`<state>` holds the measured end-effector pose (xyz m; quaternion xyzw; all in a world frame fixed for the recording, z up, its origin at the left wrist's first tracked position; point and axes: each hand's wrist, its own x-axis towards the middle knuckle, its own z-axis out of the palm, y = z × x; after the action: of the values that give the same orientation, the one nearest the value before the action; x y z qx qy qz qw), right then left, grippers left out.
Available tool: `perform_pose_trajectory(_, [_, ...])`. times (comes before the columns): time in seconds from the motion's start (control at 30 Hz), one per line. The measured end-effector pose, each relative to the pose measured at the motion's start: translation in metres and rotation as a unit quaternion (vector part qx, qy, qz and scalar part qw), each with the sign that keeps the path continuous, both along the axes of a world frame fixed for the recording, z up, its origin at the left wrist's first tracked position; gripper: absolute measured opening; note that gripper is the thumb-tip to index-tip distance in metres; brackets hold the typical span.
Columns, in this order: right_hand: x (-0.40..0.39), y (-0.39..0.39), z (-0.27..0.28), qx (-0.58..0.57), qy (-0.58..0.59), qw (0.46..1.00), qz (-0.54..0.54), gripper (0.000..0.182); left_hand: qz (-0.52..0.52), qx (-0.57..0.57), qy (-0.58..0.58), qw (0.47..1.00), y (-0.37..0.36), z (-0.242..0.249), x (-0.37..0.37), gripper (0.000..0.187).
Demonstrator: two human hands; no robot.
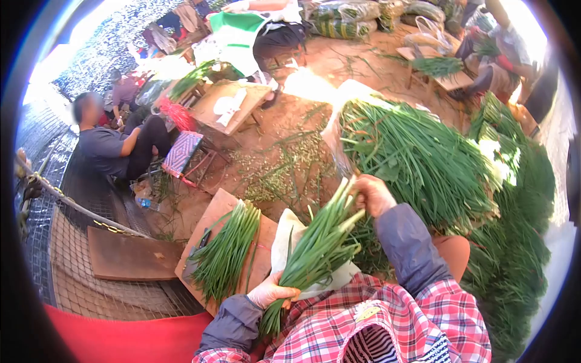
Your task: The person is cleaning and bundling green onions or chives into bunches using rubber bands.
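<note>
Harsh sunlight from the top blows out patches of ground; fisheye bending and dark vignette at edges.

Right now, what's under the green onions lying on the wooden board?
Under the loose green onions lies the wooden board, and a dark tool handle pokes out at their edge. The board beneath them is covered.

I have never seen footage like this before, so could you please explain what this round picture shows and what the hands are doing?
The single picture comes from a camera worn on a person's head, looking down; its wide lens bends the edges. The left hand grips the base of a bunch of green onions, while the right hand holds its leafy tops. Another bundle of green onions lies on a wooden board beside them. A large heap of greens sits ahead. Other people sit farther off.
</note>
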<state>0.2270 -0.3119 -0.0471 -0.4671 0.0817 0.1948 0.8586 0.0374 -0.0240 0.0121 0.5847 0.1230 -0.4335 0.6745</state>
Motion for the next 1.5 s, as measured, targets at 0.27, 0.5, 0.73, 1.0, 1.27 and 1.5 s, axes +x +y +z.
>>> perform_pose_trajectory(0.27, [-0.003,-0.119,-0.020,0.049,-0.082,0.995,-0.037,0.012,0.117,-0.078,-0.028,0.990,0.024,0.007,-0.015,0.034])
perform_pose_trajectory(0.5, [-0.047,-0.043,0.048,-0.311,-0.082,0.940,0.115,0.025,0.125,-0.125,-0.051,0.983,0.014,-0.013,-0.006,0.029])
perform_pose_trajectory(0.73, [-0.025,0.010,0.048,-0.096,-0.080,0.977,0.171,0.029,0.099,-0.151,-0.037,0.983,-0.003,-0.015,0.001,0.032])
perform_pose_trajectory(1.0, [-0.030,0.019,0.033,-0.247,-0.156,0.953,0.080,0.013,0.110,-0.147,-0.038,0.982,-0.008,-0.023,-0.003,0.032])
perform_pose_trajectory(1.27, [-0.020,-0.063,-0.012,-0.767,-0.241,0.547,0.233,0.025,0.153,-0.153,-0.061,0.974,0.020,-0.024,-0.014,0.037])
perform_pose_trajectory(1.5, [-0.031,-0.005,0.039,-0.388,-0.269,0.881,0.019,0.019,0.136,-0.171,-0.073,0.973,0.005,-0.018,-0.003,0.034])
